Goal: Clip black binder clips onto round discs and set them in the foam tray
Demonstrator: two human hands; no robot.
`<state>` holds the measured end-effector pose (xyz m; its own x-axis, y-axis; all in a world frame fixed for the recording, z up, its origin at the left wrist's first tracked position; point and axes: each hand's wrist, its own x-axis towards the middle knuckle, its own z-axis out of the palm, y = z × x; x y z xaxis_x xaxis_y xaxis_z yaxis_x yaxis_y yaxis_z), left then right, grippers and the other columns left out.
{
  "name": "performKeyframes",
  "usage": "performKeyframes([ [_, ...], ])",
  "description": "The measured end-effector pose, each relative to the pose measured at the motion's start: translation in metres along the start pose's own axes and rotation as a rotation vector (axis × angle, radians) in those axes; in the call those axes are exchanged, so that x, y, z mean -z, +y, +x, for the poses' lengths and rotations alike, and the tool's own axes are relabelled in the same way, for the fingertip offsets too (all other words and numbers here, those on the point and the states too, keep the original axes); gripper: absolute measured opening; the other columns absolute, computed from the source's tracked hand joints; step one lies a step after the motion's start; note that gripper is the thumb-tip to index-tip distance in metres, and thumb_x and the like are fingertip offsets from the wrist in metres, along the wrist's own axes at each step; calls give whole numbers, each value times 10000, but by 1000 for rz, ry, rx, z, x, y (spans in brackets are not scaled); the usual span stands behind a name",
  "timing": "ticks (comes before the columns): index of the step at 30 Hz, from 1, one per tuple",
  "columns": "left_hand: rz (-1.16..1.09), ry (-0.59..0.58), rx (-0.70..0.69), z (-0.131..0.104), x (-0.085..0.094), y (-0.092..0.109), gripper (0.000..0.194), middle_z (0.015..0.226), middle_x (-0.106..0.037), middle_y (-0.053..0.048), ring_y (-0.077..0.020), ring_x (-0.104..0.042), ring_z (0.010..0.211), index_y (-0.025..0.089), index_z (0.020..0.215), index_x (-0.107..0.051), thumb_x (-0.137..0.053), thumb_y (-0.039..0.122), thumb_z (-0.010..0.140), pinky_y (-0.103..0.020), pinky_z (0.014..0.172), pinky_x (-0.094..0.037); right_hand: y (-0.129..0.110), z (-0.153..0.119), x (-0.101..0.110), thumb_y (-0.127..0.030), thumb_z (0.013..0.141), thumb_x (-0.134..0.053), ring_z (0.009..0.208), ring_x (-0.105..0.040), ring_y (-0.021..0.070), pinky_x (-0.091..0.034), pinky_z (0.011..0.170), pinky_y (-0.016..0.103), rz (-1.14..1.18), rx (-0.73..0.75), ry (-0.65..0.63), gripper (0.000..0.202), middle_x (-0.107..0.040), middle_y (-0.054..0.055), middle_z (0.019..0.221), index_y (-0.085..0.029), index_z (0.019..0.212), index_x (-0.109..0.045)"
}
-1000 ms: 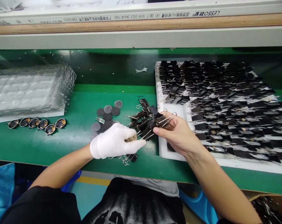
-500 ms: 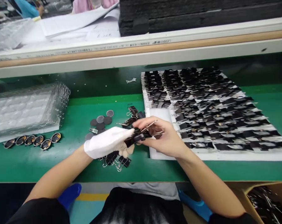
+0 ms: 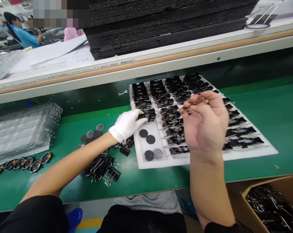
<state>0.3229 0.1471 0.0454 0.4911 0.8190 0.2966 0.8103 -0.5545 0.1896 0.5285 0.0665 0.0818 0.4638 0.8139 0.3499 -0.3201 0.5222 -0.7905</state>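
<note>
My left hand [image 3: 127, 125], in a white glove, reaches to the left part of a white foam board [image 3: 146, 164]. Thumb and fingers pinch a black binder clip [image 3: 141, 116] beside the rows of clips there. Raised over the board, my bare right hand [image 3: 206, 121] has its fingers curled in; whatever is in them cannot be made out. Rows of black binder clips [image 3: 175, 124] with silver wire handles fill much of the board. Dark round discs [image 3: 150, 139] and a clear one [image 3: 158, 153] lie at its near left. Loose binder clips [image 3: 100, 166] are heaped on the green table.
Clear plastic trays [image 3: 20, 129] are stacked at the left, with several round patterned pieces [image 3: 28, 162] before them. A cardboard box [image 3: 243, 194] of clips stands at the lower right. Above runs a shelf edge [image 3: 146, 69] bearing black foam sheets [image 3: 161, 29]. People [image 3: 25, 32] sit beyond.
My hands have parted: the left moved to the board with a binder clip, the right rose up and right. Discs on the board now show. The view has shifted to the right.
</note>
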Motion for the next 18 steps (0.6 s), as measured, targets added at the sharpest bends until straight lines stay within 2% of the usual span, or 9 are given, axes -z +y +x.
performKeyframes([
  [4, 222, -27, -93, 3, -3, 9, 379, 999, -746, -86, -268, -698, 909, 197, 1120, -679, -501, 512, 1008, -350, 733, -460, 4, -1, -9, -134, 779, -606, 816, -605, 143, -517, 753, 300, -49, -50, -32, 196, -586, -17, 860, -282, 897, -558],
  [6, 375, -2, -89, 2, -3, 13, 391, 1008, -716, -124, -308, -666, 954, 178, 1081, -684, -533, 527, 986, -371, 730, -437, 5, -1, -9, -129, 794, -571, 797, -610, 142, -522, 730, 293, -105, -29, -49, 178, -593, -13, 844, -270, 900, -548],
  [8, 460, 18, -57, 0, 0, 13, 388, 1043, -690, -153, -334, -641, 986, 159, 1079, -677, -605, 517, 946, -388, 734, -429, 4, -2, -6, -117, 822, -548, 794, -624, 143, -524, 717, 290, -203, 27, -130, 172, -621, -8, 850, -256, 920, -574],
  [11, 442, 18, -36, -9, 11, 6, 341, 1034, -690, -140, -320, -645, 972, 157, 1092, -668, -592, 463, 960, -401, 758, -438, 0, -7, 1, -125, 897, -554, 816, -650, 154, -523, 717, 295, -544, 101, -441, 185, -689, 5, 915, -240, 995, -660],
  [14, 390, 39, -24, -23, 36, -14, 340, 1069, -716, -113, -300, -664, 990, 178, 1116, -679, -486, 437, 1010, -408, 825, -456, 7, -23, -2, -130, 945, -568, 893, -670, 193, -530, 787, 334, -981, 152, -825, 227, -726, 38, 1034, -219, 1116, -687],
  [16, 354, 89, 25, -36, 59, -36, 367, 1106, -727, -99, -279, -676, 1003, 189, 1137, -691, -435, 427, 1023, -402, 870, -470, 19, -40, -11, -55, 928, -540, 1034, -658, 268, -522, 865, 397, -1277, 210, -983, 296, -704, 110, 1178, -163, 1171, -670],
  [18, 322, 164, 110, -52, 82, -64, 391, 1130, -732, -93, -259, -681, 1025, 193, 1142, -702, -400, 413, 1028, -384, 907, -480, 34, -58, -22, 50, 866, -484, 1126, -621, 339, -509, 881, 445, -1546, 260, -1057, 387, -660, 177, 1264, -102, 1178, -655],
])
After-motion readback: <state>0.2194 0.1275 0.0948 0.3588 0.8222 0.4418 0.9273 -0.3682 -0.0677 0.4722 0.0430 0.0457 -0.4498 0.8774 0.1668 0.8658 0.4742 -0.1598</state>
